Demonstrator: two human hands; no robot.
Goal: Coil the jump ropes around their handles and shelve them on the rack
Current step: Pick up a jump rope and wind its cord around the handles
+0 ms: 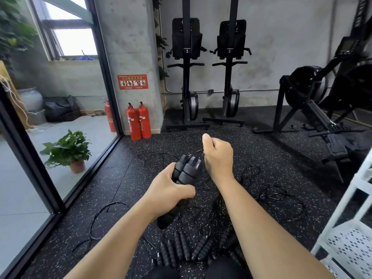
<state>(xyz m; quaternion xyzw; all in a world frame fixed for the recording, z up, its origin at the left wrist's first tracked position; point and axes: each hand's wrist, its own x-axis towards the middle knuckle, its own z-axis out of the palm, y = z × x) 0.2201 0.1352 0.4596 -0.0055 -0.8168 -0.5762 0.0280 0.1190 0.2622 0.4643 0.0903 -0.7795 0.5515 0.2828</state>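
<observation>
Coiling step: your left hand (171, 190) grips the handles (188, 170), your right hand (218, 156) pinches the cord (199, 151); wrap it tight next.

The paired black ribbed handles (187, 170) look like matt, soft foam. The thin black cord (269, 196) strewn near them is smooth, faintly glossy. The black white-flecked rubber floor (261, 154) is matt and grainy. The white perforated rack (346, 244), near right, looks like painted metal.
</observation>
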